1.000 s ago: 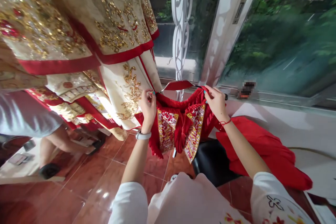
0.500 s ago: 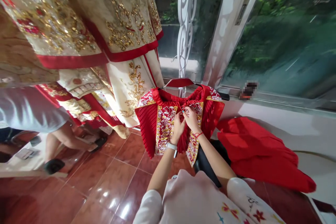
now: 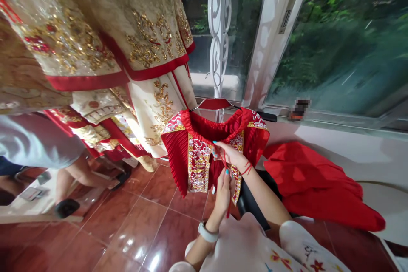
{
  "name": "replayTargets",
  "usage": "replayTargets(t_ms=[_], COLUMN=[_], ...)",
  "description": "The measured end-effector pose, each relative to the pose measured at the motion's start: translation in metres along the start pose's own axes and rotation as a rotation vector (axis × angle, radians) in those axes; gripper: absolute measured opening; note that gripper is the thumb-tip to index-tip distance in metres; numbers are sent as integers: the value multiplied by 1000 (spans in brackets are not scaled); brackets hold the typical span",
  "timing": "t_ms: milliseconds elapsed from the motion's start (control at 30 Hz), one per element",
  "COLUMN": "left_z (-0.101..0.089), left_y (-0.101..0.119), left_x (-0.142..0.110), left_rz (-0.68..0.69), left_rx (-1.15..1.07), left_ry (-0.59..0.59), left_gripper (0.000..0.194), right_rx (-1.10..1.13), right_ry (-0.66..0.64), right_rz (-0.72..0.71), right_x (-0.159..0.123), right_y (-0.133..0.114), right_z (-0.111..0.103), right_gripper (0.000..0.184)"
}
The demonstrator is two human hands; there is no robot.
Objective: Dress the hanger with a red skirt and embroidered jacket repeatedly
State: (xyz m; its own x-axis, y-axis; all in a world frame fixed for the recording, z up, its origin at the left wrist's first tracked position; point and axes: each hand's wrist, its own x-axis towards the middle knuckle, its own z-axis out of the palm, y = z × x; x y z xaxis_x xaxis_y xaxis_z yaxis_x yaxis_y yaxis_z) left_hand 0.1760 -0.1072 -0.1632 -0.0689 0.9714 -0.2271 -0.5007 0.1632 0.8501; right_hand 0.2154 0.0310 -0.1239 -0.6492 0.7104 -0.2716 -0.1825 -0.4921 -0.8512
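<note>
A red pleated garment [image 3: 198,165] with silver-and-gold embroidered bands hangs on a red hanger [image 3: 215,103] in front of me. A thin red cord [image 3: 225,159] runs down from its front neckline. My left hand [image 3: 224,189] is closed low on this cord, thumb and fingers pinched, and the cord's end dangles below it. Above, my right hand [image 3: 232,154] is at the front of the neckline, its fingers bent around the edge; part of its grip is hidden behind the cord.
Cream-and-gold embroidered garments [image 3: 153,21] hang at left. A white scrolled metal stand [image 3: 215,38] rises behind the hanger, before the window [image 3: 334,42]. Red cloth [image 3: 312,182] lies at right, a black object [image 3: 258,204] beside it. Another person's legs [image 3: 76,174] show at left.
My hands were together at the neckline; now my left hand has drawn down toward me with the red cord, stretching it. My right hand stays near the neckline, slightly lower.
</note>
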Motion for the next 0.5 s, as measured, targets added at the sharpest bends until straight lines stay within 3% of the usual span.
replayTargets(t_ms=[133,233,333,400,500], left_z=[20,26,18,2,-32], left_y=[30,34,14,4,26], left_x=[-37,-59,-66,-58,-28], left_rz=[-48,-58,-51,-3,163], left_rx=[-38,4,109,288,771], left_ry=[-72,-153,-110,-58,-58], left_gripper=[65,61,55,47,22], right_rx=[128,235,282,236,109], right_ry=[36,11,-91,-121,-141], right_rz=[104,99,116,132,127], right_x=[5,6,3,2,3], right_y=[-56,-87,-87,-75,-60], right_z=[10,16,18,14,2], right_gripper=[23,25,27,27,28])
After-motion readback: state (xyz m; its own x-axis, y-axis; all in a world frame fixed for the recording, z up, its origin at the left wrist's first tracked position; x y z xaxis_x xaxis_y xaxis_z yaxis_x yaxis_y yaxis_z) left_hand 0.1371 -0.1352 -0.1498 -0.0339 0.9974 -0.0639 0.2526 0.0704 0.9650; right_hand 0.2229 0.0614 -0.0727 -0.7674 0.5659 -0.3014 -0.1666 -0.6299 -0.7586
